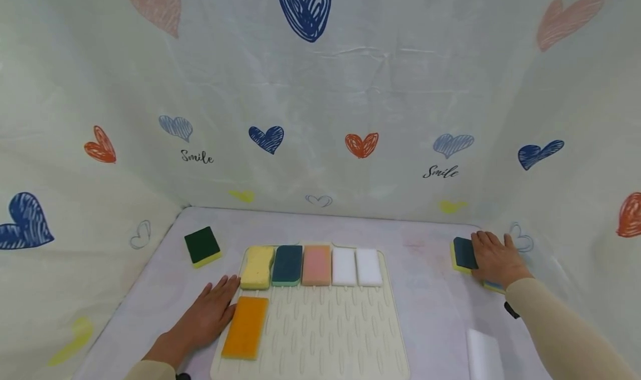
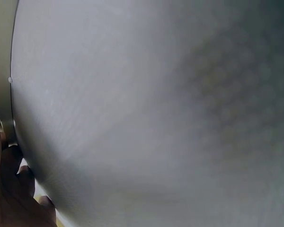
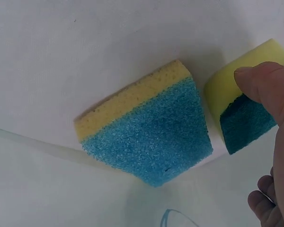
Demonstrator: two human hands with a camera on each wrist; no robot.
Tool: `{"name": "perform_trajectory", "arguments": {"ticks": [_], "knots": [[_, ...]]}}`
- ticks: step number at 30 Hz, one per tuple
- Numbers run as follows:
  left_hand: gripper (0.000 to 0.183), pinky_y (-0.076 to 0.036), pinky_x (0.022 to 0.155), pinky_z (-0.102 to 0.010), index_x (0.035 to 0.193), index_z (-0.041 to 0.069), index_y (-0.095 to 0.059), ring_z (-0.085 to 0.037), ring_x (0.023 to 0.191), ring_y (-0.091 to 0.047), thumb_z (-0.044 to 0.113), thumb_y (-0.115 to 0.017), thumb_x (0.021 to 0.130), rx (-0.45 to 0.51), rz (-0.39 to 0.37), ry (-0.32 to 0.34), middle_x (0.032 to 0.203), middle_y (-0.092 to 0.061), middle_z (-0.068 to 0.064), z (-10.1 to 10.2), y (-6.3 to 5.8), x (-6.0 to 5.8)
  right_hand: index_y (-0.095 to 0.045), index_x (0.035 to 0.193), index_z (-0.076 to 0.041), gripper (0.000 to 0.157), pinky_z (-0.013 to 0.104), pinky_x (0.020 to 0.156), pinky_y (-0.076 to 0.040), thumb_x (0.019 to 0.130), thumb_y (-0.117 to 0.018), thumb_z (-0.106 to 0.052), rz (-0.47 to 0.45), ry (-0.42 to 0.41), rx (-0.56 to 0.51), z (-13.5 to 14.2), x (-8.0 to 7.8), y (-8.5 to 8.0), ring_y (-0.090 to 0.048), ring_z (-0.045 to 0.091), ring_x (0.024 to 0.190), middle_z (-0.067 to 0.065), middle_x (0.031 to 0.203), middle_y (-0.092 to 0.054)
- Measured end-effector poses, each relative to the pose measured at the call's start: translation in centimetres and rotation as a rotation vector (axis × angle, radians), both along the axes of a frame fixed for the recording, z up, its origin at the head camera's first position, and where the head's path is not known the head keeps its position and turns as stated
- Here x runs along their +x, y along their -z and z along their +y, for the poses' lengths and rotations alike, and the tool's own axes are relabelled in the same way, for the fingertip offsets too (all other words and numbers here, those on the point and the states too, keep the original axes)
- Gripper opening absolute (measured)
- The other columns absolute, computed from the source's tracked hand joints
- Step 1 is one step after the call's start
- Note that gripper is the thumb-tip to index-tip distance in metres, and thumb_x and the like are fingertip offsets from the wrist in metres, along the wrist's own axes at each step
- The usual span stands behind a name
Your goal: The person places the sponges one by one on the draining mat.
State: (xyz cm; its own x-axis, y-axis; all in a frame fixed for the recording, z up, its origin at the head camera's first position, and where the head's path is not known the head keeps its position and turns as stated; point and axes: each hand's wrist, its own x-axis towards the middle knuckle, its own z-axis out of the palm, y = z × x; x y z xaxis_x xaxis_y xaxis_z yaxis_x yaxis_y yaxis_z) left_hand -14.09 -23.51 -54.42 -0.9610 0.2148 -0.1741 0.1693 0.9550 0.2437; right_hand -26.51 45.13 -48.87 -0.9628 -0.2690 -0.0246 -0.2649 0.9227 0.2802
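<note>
- At the far left, a dark green and yellow sponge [image 1: 202, 246] is lying dark face up on the table [image 1: 425, 307].
- The left hand [image 1: 212, 313] is resting palm down by the left edge of a cream ridged mat [image 1: 330, 330], its fingers extending and holding nothing; the left wrist view is showing mostly a blurred grey surface.
- An orange sponge [image 1: 245, 329] is lying on the mat just beside the left thumb.
- Above it, a yellow sponge [image 1: 257, 267] is starting the mat's upper row, lying at the left fingertips; whether they are touching it, I cannot tell.
- Next in that row, a dark blue-green sponge [image 1: 287, 265], a pink sponge [image 1: 316, 265], a white sponge [image 1: 344, 266] and a second white sponge [image 1: 369, 267] are lying side by side.
- Beyond the mat, a teal-and-yellow sponge [image 1: 464, 252] is lying partly under the right hand.
- A white block [image 1: 484, 355] is lying nearer the viewer.
- The right hand [image 1: 501, 262] is resting over the teal-and-yellow sponge, its thumb touching the yellow foam; whether the fingers are pinching it, I cannot tell.
- A blue-and-yellow sponge [image 3: 151, 135] is lying just beside that one, mostly hidden by the hand from above.
</note>
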Motion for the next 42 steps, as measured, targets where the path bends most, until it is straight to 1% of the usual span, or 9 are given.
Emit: {"name": "perform_trajectory", "arguments": {"ticks": [5,12,16,21,25,32,37,39,42], "knots": [[0.073,-0.019,0.128,-0.067,0.166,0.008,-0.031,-0.040,0.158,-0.031,0.037,-0.062,0.107,-0.005,0.002,-0.002,0.171,-0.036,-0.012,0.1,-0.2,0.0,-0.048,0.141,0.017,0.093,0.082,0.110,-0.032,0.076,-0.089,-0.034,-0.015,-0.010,0.006,0.0,-0.5,0.7,-0.048,0.054,0.134,0.037,0.145,-0.051],[0.073,-0.019,0.128,-0.066,0.166,0.008,-0.032,-0.040,0.159,-0.030,0.036,-0.062,0.106,-0.005,0.001,-0.006,0.171,-0.036,-0.012,0.3,-0.5,0.0,-0.045,0.143,0.018,0.093,0.084,0.110,-0.029,0.077,-0.086,-0.033,-0.061,-0.018,-0.046,0.1,-1.1,1.1,-0.045,0.056,0.136,0.039,0.147,-0.049],[0.073,-0.019,0.128,-0.066,0.166,0.008,-0.031,-0.039,0.159,-0.030,0.037,-0.062,0.107,-0.007,0.000,-0.006,0.171,-0.036,-0.011,0.2,-0.5,0.0,-0.043,0.145,0.019,0.095,0.083,0.112,-0.027,0.078,-0.085,-0.034,-0.098,0.000,-0.067,0.2,-1.3,0.8,-0.042,0.058,0.139,0.041,0.149,-0.047],[0.072,-0.020,0.128,-0.066,0.166,0.008,-0.032,-0.039,0.158,-0.031,0.037,-0.062,0.107,0.008,-0.003,-0.001,0.170,-0.037,-0.012,0.3,-0.6,0.1,-0.042,0.144,0.022,0.099,0.079,0.115,-0.030,0.078,-0.085,-0.038,-0.154,0.033,-0.096,0.4,-1.4,0.9,-0.042,0.060,0.138,0.044,0.148,-0.045],[0.072,-0.021,0.128,-0.065,0.166,0.008,-0.032,-0.039,0.158,-0.032,0.037,-0.061,0.107,0.012,-0.005,-0.002,0.170,-0.037,-0.012,0.3,-0.7,0.3,-0.041,0.143,0.023,0.098,0.078,0.114,-0.031,0.078,-0.084,-0.037,-0.184,0.048,-0.123,0.5,-1.5,0.9,-0.043,0.061,0.136,0.044,0.146,-0.047],[0.071,-0.022,0.127,-0.066,0.166,0.008,-0.033,-0.039,0.158,-0.033,0.036,-0.062,0.107,0.006,0.004,0.003,0.170,-0.038,-0.012,0.3,-0.5,0.4,-0.041,0.142,0.023,0.097,0.078,0.113,-0.034,0.077,-0.084,-0.034,-0.193,0.055,-0.139,0.3,-1.5,0.7,-0.046,0.062,0.133,0.045,0.143,-0.049],[0.071,-0.021,0.128,-0.066,0.166,0.008,-0.032,-0.039,0.158,-0.032,0.036,-0.061,0.107,0.005,0.001,0.000,0.170,-0.037,-0.012,0.3,-0.6,0.4,-0.039,0.143,0.024,0.098,0.078,0.114,-0.031,0.076,-0.083,-0.034,-0.217,0.077,-0.158,0.3,-1.5,0.9,-0.043,0.062,0.135,0.046,0.145,-0.046],[0.071,-0.020,0.128,-0.066,0.166,0.008,-0.031,-0.039,0.158,-0.031,0.037,-0.060,0.107,0.008,-0.003,-0.002,0.171,-0.036,-0.012,0.4,-0.7,0.4,-0.039,0.143,0.023,0.099,0.078,0.114,-0.031,0.075,-0.084,-0.033,-0.213,0.075,-0.169,0.4,-1.6,1.0,-0.044,0.062,0.134,0.046,0.144,-0.047],[0.072,-0.020,0.128,-0.066,0.166,0.008,-0.032,-0.039,0.158,-0.031,0.037,-0.061,0.107,0.010,-0.003,-0.009,0.171,-0.036,-0.012,0.4,-0.9,0.5,-0.040,0.143,0.022,0.101,0.078,0.114,-0.032,0.073,-0.086,-0.033,-0.180,0.054,-0.177,0.5,-1.8,1.1,-0.045,0.062,0.133,0.045,0.143,-0.049]]}}
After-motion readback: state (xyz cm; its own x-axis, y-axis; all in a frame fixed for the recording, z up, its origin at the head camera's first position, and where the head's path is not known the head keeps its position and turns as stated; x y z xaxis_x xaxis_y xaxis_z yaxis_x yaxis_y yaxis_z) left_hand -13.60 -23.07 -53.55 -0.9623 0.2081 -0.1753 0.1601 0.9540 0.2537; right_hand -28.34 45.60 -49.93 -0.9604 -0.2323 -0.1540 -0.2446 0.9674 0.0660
